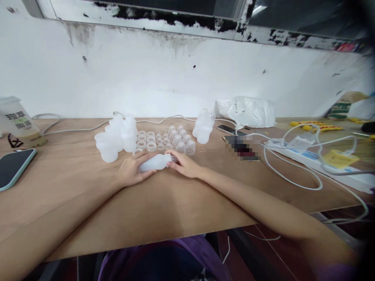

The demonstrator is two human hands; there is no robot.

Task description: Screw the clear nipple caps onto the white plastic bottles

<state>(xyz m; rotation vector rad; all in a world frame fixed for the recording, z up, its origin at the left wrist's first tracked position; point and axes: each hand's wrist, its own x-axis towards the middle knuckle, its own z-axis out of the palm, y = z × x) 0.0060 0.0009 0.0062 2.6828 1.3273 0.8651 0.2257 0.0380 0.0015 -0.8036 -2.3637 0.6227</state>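
At the far left of the table (164, 210), from where I stand, a phone (16, 168) lies flat near a lidded drink cup (19, 121), both well apart from the work, perhaps to leave the middle free; then come the white bottles (128, 134) standing in a tight cluster without clear tops, seemingly gathered by kind; beside them white rings (151, 149), small clear teats (160, 146) and clear domes (190, 147) sit in neat rows, likely so that one of each comes easily to reach.

On the near side of those rows, the left hand (133, 169) is wrapped around the body of a white bottle (155, 162), tilted almost onto its side, probably to steady it; the right hand (187, 166) closes its fingers on the clear top at the other end, a grip that looks suited to pressing or turning; farther right, dome-topped bottles (202, 134) stand in their own group, apart from the uncapped ones; a plastic bag (249, 112) rests against the wall, and a power strip (356, 179) lies right of that among loose cables.
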